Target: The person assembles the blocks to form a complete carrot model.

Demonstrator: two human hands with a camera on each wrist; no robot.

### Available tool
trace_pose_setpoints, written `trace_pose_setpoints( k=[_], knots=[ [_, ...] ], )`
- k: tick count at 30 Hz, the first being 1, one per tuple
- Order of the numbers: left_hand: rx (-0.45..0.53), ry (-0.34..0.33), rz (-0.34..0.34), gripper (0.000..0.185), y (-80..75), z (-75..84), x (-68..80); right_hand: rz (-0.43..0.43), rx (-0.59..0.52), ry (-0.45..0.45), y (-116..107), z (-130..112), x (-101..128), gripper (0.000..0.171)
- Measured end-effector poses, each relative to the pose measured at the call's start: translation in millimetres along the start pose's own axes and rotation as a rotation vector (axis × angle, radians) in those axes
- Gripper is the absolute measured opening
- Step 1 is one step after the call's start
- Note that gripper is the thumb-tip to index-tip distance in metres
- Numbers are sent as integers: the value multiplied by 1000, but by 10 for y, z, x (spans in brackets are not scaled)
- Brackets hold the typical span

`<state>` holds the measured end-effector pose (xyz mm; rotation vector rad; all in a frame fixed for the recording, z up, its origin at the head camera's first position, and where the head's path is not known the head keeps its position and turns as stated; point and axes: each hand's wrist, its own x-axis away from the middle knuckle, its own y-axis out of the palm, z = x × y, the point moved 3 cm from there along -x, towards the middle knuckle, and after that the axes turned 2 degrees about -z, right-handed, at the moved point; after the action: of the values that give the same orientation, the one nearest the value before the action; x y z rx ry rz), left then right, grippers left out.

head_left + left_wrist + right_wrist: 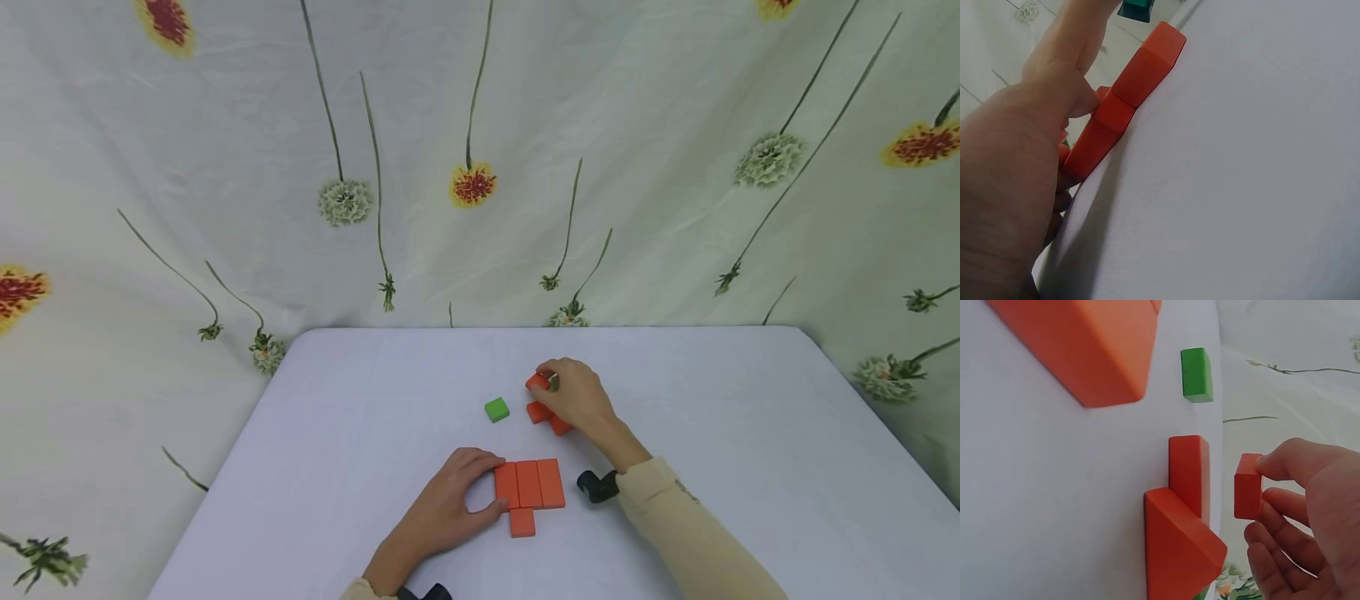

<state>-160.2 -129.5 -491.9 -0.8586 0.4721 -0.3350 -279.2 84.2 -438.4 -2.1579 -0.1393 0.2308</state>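
Where the head camera looks down on the white worktop (pixel 360 433), the left hand (pixel 450 500) rests near the front edge, thumb and fingers curled against the left side of a flat row of three orange rectangular wooden blocks (pixel 529 483). A small orange square block (pixel 522 522) lies touching the front of that row. Farther back, about mid-worktop, the right hand (pixel 577 396) pinches a small orange wooden cube (pixel 536 382) just above the surface, over two orange pieces (pixel 546 417) lying touching each other. A small green square block (pixel 497 409) sits alone just left of them. A flowered cloth backdrop (pixel 480 167) hangs behind the far edge.

From the left wrist camera, the left hand (pixel 1016 187) fills the left side, its thumb (pixel 1079 100) pressed on the edge of the orange row (pixel 1125 100), which lies flat on the worktop (pixel 1241 187).

From the right wrist camera, the right hand (pixel 1310 512) holds the orange cube (pixel 1248 486) between thumb and fingertips, clear of the worktop (pixel 1054 487). Just beside it lie an orange oblong block (pixel 1189 472) and an orange wedge-shaped block (pixel 1179 547), touching. The green block (pixel 1197 375) lies apart beyond them, and the big orange row (pixel 1085 344) lies toward the top of the view.
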Motion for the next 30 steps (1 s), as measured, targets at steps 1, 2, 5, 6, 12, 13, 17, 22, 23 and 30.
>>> trace_pose_setpoints(
  k=[1, 2, 5, 6, 12, 13, 17, 22, 23, 30],
  knots=[
    [0, -3, -2, 45, -1, -1, -1, 2, -6, -5, -9, -9, 6, 35],
    [-3, -6, -4, 45, 1, -2, 0, 3, -12, -12, -16, -16, 14, 35],
    [-6, -12, -7, 45, 3, -5, 1, 8, -32, -37, -46, -39, 54, 34],
    [-5, -12, -7, 45, 2, -5, 0, 10, -39, -48, -59, -47, 72, 34],
    [-4, -11, -2, 46, 2, -3, -2, 24, -96, -113, -143, -77, 186, 32],
    [-4, -10, -2, 46, 2, -4, -2, 26, -103, -124, -153, -78, 203, 32],
    [-3, -11, -2, 46, 3, -8, -5, 24, -106, -156, -189, -81, 271, 32],
    [-7, -15, -4, 45, 10, -17, -7, 15, -93, -191, -229, -85, 371, 32],
    [-8, -16, -4, 45, 12, -17, -7, 15, -90, -201, -236, -83, 390, 32],
    [-10, -15, 1, 45, 18, -16, -3, 32, -53, -277, -298, -69, 539, 30]
  ],
)
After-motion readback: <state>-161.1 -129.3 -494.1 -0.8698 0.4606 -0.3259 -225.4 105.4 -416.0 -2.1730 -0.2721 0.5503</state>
